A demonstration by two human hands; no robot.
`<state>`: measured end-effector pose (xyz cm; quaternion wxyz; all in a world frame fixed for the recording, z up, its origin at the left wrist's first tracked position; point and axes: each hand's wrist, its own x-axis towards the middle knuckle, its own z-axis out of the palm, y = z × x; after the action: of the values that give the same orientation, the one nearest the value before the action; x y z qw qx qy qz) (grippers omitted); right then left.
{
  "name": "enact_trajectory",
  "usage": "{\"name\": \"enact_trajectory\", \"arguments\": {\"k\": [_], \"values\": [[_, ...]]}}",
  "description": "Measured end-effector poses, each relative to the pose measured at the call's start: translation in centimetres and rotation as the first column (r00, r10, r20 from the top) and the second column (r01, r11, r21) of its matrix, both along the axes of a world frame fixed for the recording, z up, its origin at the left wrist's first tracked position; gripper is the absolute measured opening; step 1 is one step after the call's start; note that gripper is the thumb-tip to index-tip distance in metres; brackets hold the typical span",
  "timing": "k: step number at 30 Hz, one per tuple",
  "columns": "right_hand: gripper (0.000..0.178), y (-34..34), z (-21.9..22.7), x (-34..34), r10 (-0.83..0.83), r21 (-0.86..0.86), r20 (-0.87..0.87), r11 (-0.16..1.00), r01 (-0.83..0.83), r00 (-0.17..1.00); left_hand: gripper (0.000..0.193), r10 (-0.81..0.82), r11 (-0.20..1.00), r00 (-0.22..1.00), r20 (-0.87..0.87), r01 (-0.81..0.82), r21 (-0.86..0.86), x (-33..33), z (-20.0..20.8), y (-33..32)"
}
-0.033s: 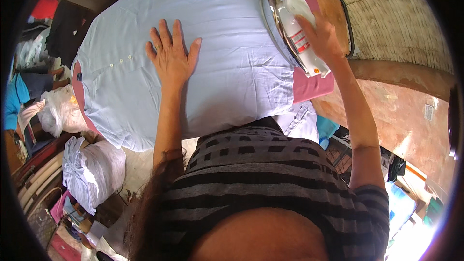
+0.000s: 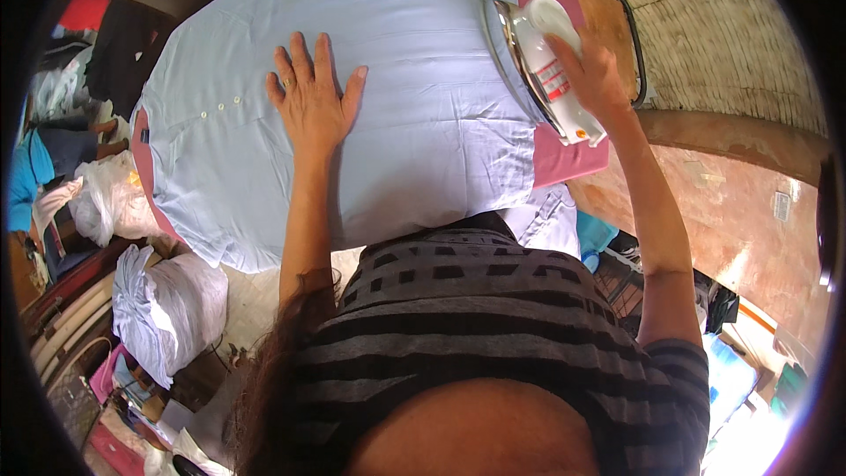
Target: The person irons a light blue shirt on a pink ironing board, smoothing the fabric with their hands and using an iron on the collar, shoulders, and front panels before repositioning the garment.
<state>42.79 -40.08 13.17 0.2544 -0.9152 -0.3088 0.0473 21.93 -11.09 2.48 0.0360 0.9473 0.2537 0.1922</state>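
Note:
A light blue buttoned shirt (image 2: 405,62) lies spread over a dark pink ironing board (image 2: 564,159), whose cover shows at both ends. My left hand (image 2: 315,101) rests flat on the cloth with its fingers spread, just right of a short row of pale buttons (image 2: 221,107). At the right end of the shirt my right hand (image 2: 592,75) grips the handle of a white iron (image 2: 555,79) with a shiny metal base. The iron is tilted, its soleplate edge facing left along the shirt's border. Wrinkles show in the cloth below the iron, nearer to me.
Behind the board's right end is a dark-framed brown panel (image 2: 617,44) before a woven wall (image 2: 705,26). To the left on the floor sit a tied pale bundle (image 2: 181,308) and a plastic bag (image 2: 110,207). Pale cloth (image 2: 546,220) hangs by my waist.
The iron and my right hand have shifted very slightly to the right and toward me. My left hand stays in place on the shirt.

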Motion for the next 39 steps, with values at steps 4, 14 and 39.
{"name": "enact_trajectory", "arguments": {"k": [4, 14, 39], "values": [[0.045, -6.0, 2.1, 1.8, -0.24, -0.149, -0.265, 0.967, 0.206, 0.934, 0.07, 0.014, 1.0, 1.0, -0.001, -0.014, 0.022, 0.5, -0.4, -0.1], [0.034, -8.0, 2.7, 0.7, 0.039, -0.237, -0.006, 0.971, -0.039, 0.999, 0.069, 0.022, 1.0, 1.0, 0.006, -0.022, 0.005, 1.0, -0.3, -0.2], [0.036, -11.3, 0.9, 13.8, -0.246, 0.111, -0.206, 0.956, 0.272, 0.947, 0.038, -0.266, 0.951, 0.929, 0.258, 0.296, -0.084, 5.6, 1.9, -5.7]]}}
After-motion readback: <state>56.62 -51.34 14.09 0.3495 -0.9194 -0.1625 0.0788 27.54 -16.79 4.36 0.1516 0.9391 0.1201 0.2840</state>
